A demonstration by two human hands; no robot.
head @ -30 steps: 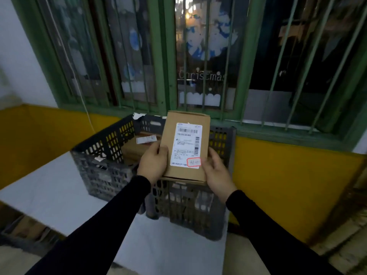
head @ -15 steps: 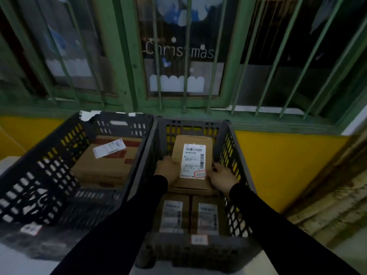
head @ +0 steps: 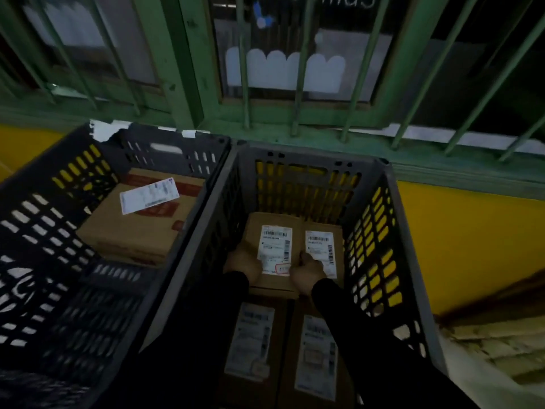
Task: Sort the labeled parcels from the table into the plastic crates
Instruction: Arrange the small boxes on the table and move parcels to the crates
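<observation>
Standing against the green window sill, the right crate is taken as the landmark; its dark slotted walls rise on all four sides around both hands. A held parcel is seen inside this crate, toward the far wall, with its white label facing up and a red-outlined mark at the label's near corner. Just right of it, edge to edge, a second labeled parcel lies near the crate's right wall. Toward the near wall, two more labeled parcels are laid side by side on the crate floor; little bare floor is left between them. Some open room is left between the held parcel and the far wall.

The held parcel is gripped at its near left corner by the left hand, fingers curled on the cardboard. Its near right edge is gripped by the right hand, thumb on top beside the label. The hands are kept apart by the parcel's width.

Left of the right crate, touching wall to wall, the left crate holds a larger brown box with a loose label on top.
</observation>
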